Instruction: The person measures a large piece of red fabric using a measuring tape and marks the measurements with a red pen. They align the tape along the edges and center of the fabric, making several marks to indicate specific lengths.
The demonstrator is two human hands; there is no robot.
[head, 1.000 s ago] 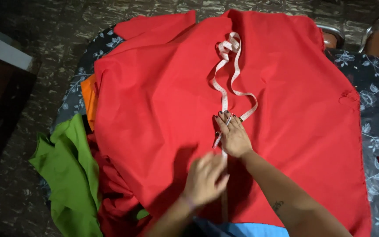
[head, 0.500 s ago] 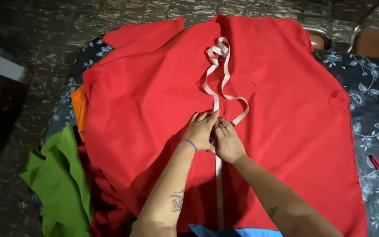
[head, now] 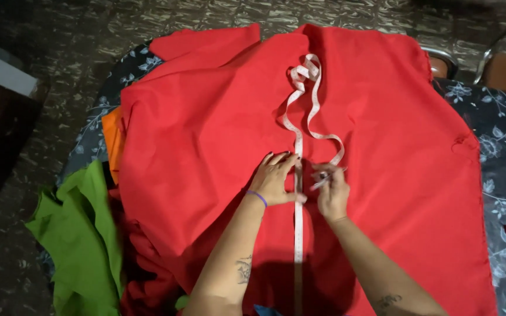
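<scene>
My left hand is pressing flat, fingers spread, on the white measuring tape running from six to twelve o'clock down the red fabric. At its three o'clock, my right hand is pinching a thin pale marker, fingers closed around it, just beside the tape. Green cloth is hanging at eight o'clock.

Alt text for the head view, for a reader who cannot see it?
Two hands work on a white measuring tape along red fabric: the left hand presses it flat, the right hand holds a thin pen-like marker beside it. Green cloth hangs at left.
</scene>
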